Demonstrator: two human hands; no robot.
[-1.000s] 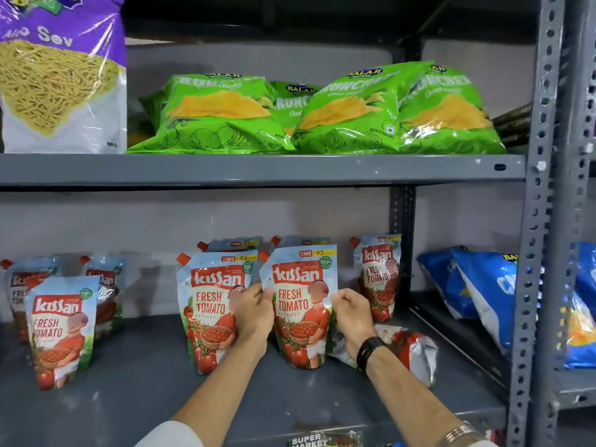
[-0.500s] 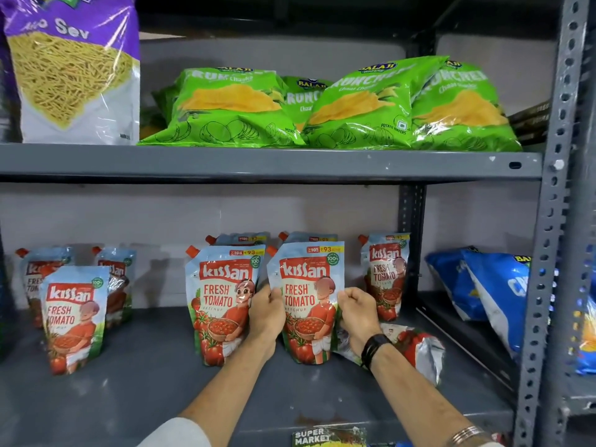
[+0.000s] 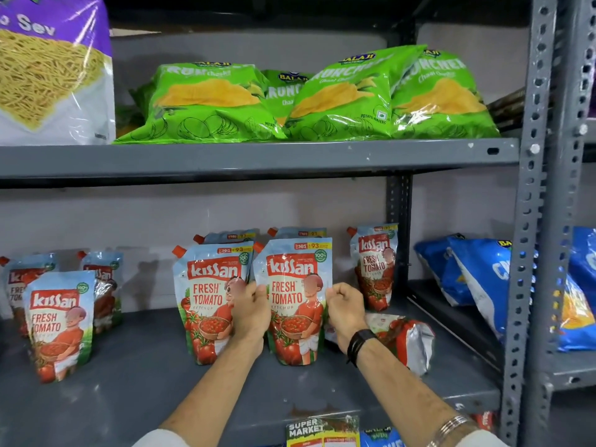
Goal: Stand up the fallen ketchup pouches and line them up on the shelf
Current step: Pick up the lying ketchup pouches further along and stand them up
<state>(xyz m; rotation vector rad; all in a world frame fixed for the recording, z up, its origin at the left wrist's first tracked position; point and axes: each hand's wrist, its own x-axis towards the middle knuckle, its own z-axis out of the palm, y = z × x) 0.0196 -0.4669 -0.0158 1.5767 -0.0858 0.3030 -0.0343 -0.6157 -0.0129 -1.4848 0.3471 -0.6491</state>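
- There, on the grey lower shelf [image 3: 135, 391], the held ketchup pouch [image 3: 292, 301] stood upright, its label facing forward, gripped between the two hands.
- The left hand [image 3: 251, 314] pressed the pouch's left edge, its fingers [image 3: 258, 290] curled narrow around that edge.
- The right hand [image 3: 343, 308] pinched the pouch's right edge, fingers bent in close and touching it; a black band [image 3: 358, 345] sat on that wrist.
- Just left of the left fingers, a second upright pouch [image 3: 209, 304] stood touching the back of that hand, side by side with the held one.
- Behind the fingers, two more pouches [image 3: 225, 236] showed only their tops and orange spouts.
- Right of the right fingers and further back, another upright pouch [image 3: 374, 266] stood near the rear post.
- Below and just right of the right fingers, a fallen pouch [image 3: 406, 340] lay on its side on the shelf, partly hidden by the right wrist.
- Well left of the left fingers, a front pouch [image 3: 59, 324] stood upright, with two more pouches [image 3: 103, 285] behind it.
- Above the fingers, the upper shelf [image 3: 258, 156] carried green chip bags [image 3: 338, 98] and a purple sev bag [image 3: 54, 69].
- Far right of the fingers, beyond the slotted upright [image 3: 529, 221], blue bags [image 3: 477, 279] leaned on a neighbouring rack.
- Nearest the camera, below the wrists, a "Super Market" tag [image 3: 322, 430] hung at the shelf's front edge.
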